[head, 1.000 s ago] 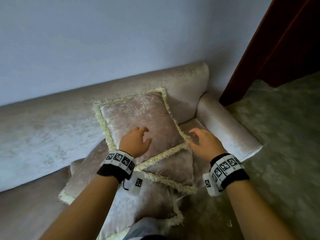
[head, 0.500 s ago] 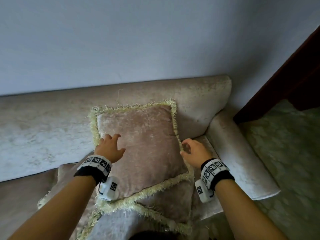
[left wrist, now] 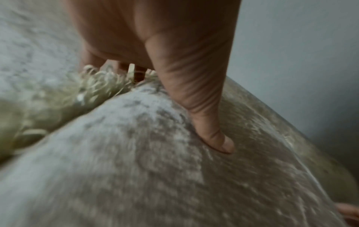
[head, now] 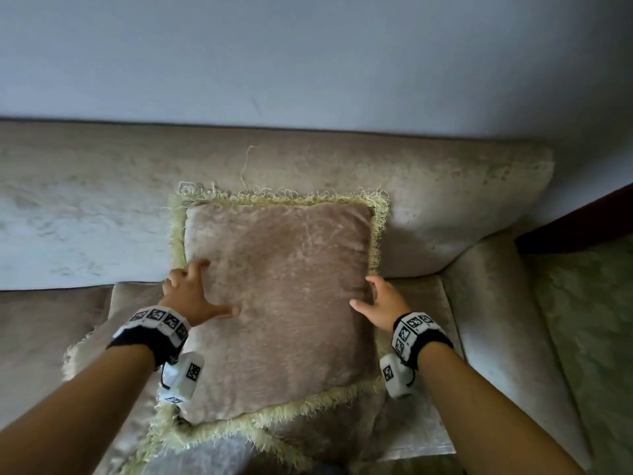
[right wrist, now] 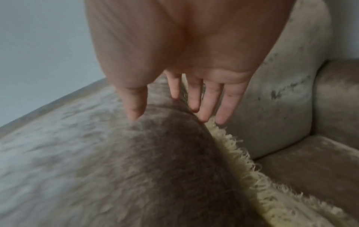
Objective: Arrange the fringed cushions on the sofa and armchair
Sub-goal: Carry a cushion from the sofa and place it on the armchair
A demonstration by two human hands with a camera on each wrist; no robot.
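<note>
Item: fringed cushion (head: 281, 303), square, pinkish-beige velvet face, pale yellow fringe (head: 274, 195) on all four edges. Location: propped against the sofa backrest (head: 102, 186) near the right armrest (head: 496, 320), its lower edge lying over a second fringed cushion (head: 325, 437) flat on the seat.

Hands: our left hand (head: 190, 293) rests on the left edge with fingers spread, thumb pressed into the velvet, fingertips reaching into the fringe. Our right hand (head: 383, 303) lies open against the right edge, fingers straight, touching the seam beside the fringe. Neither hand clasps anything; both press flat.

Handling, as we judge it: light and soft. The face dents under the thumb in the left wrist view, so the filling yields and the shape should recover when patted. The velvet nap likely gives fair friction to flat palms. The fringe looks loose; one long thread (head: 246, 162) strays upward at the top edge, so we would not pull there.

Where to take hold: at the two side edges, just inside the seam, palms opposed.
</note>
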